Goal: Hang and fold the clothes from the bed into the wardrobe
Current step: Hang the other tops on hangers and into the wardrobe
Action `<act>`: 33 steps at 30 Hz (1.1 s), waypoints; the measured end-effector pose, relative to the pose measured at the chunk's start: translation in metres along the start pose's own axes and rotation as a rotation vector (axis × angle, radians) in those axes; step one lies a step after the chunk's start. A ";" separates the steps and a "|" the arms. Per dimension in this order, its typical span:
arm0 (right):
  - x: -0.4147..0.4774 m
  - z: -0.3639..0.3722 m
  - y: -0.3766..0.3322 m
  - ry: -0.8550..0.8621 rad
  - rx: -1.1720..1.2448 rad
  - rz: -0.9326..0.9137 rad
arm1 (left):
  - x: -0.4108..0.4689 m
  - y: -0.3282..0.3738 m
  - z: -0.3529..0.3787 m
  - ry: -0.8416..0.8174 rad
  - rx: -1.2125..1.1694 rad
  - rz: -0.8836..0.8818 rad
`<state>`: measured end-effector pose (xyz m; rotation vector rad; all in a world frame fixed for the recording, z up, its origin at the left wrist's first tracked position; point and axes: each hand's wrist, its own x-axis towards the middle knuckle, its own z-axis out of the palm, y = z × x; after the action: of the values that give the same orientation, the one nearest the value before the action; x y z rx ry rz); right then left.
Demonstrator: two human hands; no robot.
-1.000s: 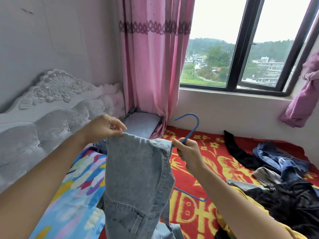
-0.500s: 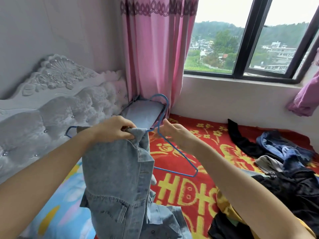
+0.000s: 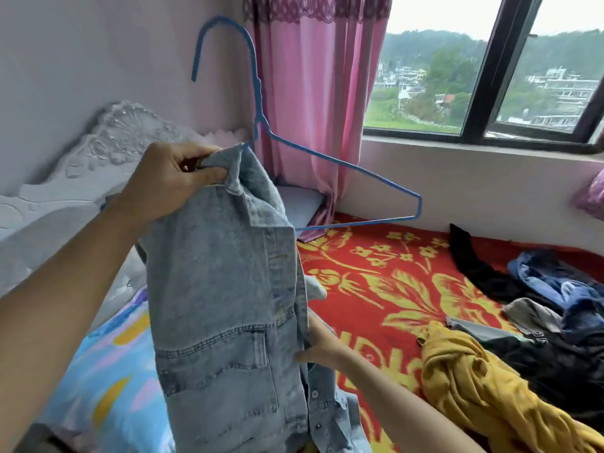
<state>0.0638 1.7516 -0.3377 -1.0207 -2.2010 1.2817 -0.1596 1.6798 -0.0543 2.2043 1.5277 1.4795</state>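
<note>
A light-blue denim jacket (image 3: 222, 305) hangs in front of me over the bed. My left hand (image 3: 170, 181) grips its collar at the top, bunched together with one end of a blue wire hanger (image 3: 330, 160). The hanger's hook points up toward the wall, and its right shoulder sticks out bare beside the jacket. My right hand (image 3: 322, 344) holds the jacket's front edge lower down, partly hidden behind the denim.
A red and yellow blanket (image 3: 376, 282) covers the bed. Loose clothes lie at the right: a yellow garment (image 3: 474, 384), dark ones (image 3: 555, 354) and a blue one (image 3: 555, 282). A white padded headboard (image 3: 98, 152) stands at the left, a pink curtain (image 3: 310, 109) and a window (image 3: 490, 76) behind.
The hanger has swung upright with its hook now high. My right hand let go of the hanger and dropped to the jacket's front edge. My left hand keeps the collar.
</note>
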 end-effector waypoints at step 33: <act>-0.051 -0.128 -0.049 0.593 0.255 0.324 | -0.023 -0.057 -0.049 0.325 -0.153 -0.218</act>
<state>0.1607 1.7709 -0.2300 -1.4612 -1.4347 1.1508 -0.2350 1.6697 -0.0741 1.7159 1.6141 1.8762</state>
